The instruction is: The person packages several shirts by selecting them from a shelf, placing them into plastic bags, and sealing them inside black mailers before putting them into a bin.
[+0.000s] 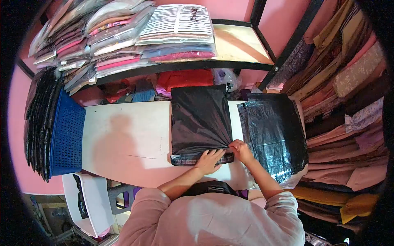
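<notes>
A black plastic mailing bag [199, 119] lies flat on the white table [123, 135] in front of me, with its folded edge toward my body. My left hand [210, 161] rests on that near edge, fingers spread over the plastic. At the bag's near right corner my right hand [241, 151] pinches the plastic, and creases fan out from its fingertips across the bag. Whatever is inside the bag is hidden. To the right of my right hand lies a pile of flat black plastic bags [273, 137].
A blue basket [67, 135] at the left holds many black packages [41, 123]. Behind the table, a black-framed shelf [242, 43] bears stacks of bagged clothes [176, 35]. Fabrics [344, 123] hang along the right. A white bin [98, 201] stands below the table's left front.
</notes>
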The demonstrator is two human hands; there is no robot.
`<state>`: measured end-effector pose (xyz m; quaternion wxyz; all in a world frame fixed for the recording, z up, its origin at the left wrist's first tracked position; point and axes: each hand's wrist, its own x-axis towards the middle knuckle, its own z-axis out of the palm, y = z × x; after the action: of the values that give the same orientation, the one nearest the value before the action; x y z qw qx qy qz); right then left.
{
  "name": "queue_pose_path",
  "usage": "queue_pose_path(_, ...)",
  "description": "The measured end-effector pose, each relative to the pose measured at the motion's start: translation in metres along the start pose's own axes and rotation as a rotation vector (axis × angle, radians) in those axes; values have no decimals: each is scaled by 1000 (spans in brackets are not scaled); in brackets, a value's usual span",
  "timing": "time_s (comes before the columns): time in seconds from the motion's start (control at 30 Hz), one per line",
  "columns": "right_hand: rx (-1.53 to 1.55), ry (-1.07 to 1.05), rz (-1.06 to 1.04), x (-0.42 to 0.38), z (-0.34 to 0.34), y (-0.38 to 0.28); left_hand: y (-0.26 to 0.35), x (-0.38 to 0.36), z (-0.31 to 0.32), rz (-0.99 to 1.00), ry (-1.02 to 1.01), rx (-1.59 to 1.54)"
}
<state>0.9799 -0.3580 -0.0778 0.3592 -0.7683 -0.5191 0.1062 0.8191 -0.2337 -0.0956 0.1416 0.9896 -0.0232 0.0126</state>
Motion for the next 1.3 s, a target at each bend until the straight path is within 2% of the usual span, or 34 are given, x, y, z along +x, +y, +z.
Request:
queue_pose_path(0.07,-41,-26,-46,-5,4,-2,2,2,2,-38,-35,-18)
queue_pose_path(0.13,-172,-63,-206,-7,14,3,4,6,-1,-74,-69,-33)
queue_pose_path(0.23,-195,-90,-210,-8,23,2,4,10,-6,-97,-89,2)
queue_pose_path(0.33,-211,-55,-230,-15,27,3,-10,7,8,-19,-3,137)
queue_pose_path(0.4,-271,-96,-246,-20,29,5,-38,-3,8,228,223,16)
queue_pose_path(0.43,-282,-93,-245,-20,31,6,-46,-9,-8,299,373,133)
queue_pose_path(0.5,-271,-86,-235,-18,28,4,-60,-32,-43,129,240,312)
queue_pose_path(0.57,-240,-72,-211,-18,28,2,-85,-51,-46,-19,315,247)
queue_pose_path(0.67,-218,-76,-207,-17,28,3,-109,-80,-51,-117,178,-91)
queue_pose_path(0.7,-196,-79,-192,-17,28,3,-114,-82,-49,-117,173,-89)
queue_pose_path(0.77,-183,-87,-187,-16,26,3,-122,-82,-53,-121,168,-282)
queue_pose_path(0.87,-172,-82,-198,-13,25,1,-121,-78,-70,-169,99,-284)
queue_pose_path(1.07,-204,-133,-145,-12,23,-3,-130,-86,-77,-88,91,-311)
queue_pose_path(1.17,-203,-120,-151,-11,24,-2,-129,-83,-78,-66,160,-409)
queue_pose_path(1.23,-190,-101,-161,-11,24,-2,-132,-79,-76,-310,105,-442)
queue_pose_path(1.27,-189,-98,-163,-11,25,-2,-136,-78,-74,-310,105,-439)
queue_pose_path(1.3,-189,-116,-144,-12,25,-2,-141,-77,-71,-400,32,-506)
